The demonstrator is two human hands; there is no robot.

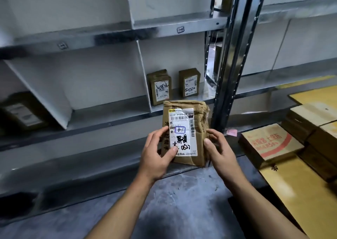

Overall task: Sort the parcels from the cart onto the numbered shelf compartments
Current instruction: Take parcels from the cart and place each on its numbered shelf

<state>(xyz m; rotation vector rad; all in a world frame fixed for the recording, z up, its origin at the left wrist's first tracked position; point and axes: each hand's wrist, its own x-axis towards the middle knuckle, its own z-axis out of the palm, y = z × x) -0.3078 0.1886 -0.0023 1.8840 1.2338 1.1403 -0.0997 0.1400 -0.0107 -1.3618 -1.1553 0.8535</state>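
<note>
Grey concrete floor [182, 198] under the camera, scuffed, with a dark smudge [164, 226] near the bottom edge. I see a small pink paper scrap [232, 132] right of centre, can't tell what it rests on. Narrow lit gap [212, 56] higher up, contents blurred.

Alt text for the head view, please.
The left hand and right hand hold a brown parcel upright, label toward the camera, before grey shelving. Two small parcels stand in the compartment behind; cardboard boxes are stacked at right.
</note>
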